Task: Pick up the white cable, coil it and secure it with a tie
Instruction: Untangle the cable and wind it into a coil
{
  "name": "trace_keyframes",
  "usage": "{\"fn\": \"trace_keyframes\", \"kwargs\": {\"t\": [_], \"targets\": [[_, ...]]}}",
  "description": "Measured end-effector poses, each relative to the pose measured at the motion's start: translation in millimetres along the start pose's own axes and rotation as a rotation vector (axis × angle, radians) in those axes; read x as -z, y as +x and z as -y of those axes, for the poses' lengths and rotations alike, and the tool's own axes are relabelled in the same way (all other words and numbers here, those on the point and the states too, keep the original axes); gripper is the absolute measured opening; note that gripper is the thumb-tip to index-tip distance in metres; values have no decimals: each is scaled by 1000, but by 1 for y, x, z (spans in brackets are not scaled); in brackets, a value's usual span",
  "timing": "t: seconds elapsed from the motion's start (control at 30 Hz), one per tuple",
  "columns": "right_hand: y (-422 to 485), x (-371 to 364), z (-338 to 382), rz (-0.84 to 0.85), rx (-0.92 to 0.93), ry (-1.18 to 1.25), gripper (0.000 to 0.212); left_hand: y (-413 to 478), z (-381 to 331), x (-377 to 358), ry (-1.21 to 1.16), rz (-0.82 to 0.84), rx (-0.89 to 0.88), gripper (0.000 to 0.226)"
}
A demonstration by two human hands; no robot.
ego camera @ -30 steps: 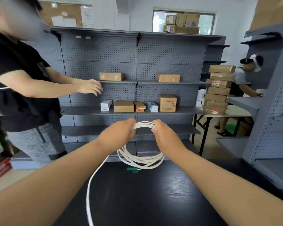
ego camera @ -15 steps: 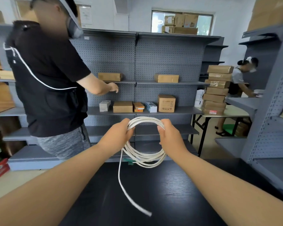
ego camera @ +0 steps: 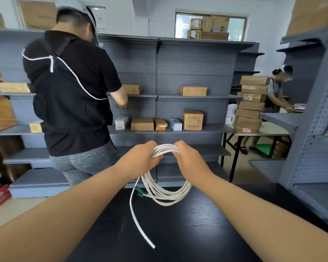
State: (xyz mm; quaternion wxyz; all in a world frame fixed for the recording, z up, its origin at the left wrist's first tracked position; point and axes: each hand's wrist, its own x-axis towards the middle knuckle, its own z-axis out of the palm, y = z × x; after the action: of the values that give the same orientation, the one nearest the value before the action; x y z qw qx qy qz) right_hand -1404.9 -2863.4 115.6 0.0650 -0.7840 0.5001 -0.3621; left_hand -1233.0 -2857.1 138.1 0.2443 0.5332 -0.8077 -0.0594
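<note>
The white cable is held as a coil above the black table. The top of the coil is gripped by both hands: left hand and right hand, fingers curled closed around the strands. A loose tail hangs left. Compared with half a second ago, the hands are closer together and the tail is shorter.

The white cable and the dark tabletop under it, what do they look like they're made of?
White cable: probably a plastic-jacketed cord, matte off-white; it bends into smooth loops and its loose tail holds a springy curve.
Tabletop: looks like black wood or wood-look laminate, since fine grain lines show, with a soft sheen. Which of the two cannot be told.
</note>
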Motion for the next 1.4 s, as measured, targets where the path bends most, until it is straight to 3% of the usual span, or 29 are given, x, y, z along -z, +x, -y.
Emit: {"fn": "trace_keyframes", "kwargs": {"t": [0.17, 0.37, 0.53, 0.73, 0.9, 1.17, 1.4], "targets": [[2, 0, -7, -99, -115, 158, 13, 3, 8, 0, 3, 12, 16, 21], [2, 3, -5, 14, -137, 203, 3, 7, 4, 5, 179, 28, -19, 19], [1, 5, 0, 65, -93, 239, 27, 11, -1, 7, 329, 86, -38, 11], [3, 1, 4, 191, -60, 151, 24, 14, -3, 4, 448, 123, -76, 11], [3, 0, -1, 154, 2, 48, 3, 9, 6, 6, 130, 115, -117, 19], [9, 8, -20, -15, -127, 199, 7, 0, 30, 5, -675, 182, 237, 42], [9, 12, -25, -111, -145, 250, 13, 0, 42, -3, -790, -263, 368, 66]]}}
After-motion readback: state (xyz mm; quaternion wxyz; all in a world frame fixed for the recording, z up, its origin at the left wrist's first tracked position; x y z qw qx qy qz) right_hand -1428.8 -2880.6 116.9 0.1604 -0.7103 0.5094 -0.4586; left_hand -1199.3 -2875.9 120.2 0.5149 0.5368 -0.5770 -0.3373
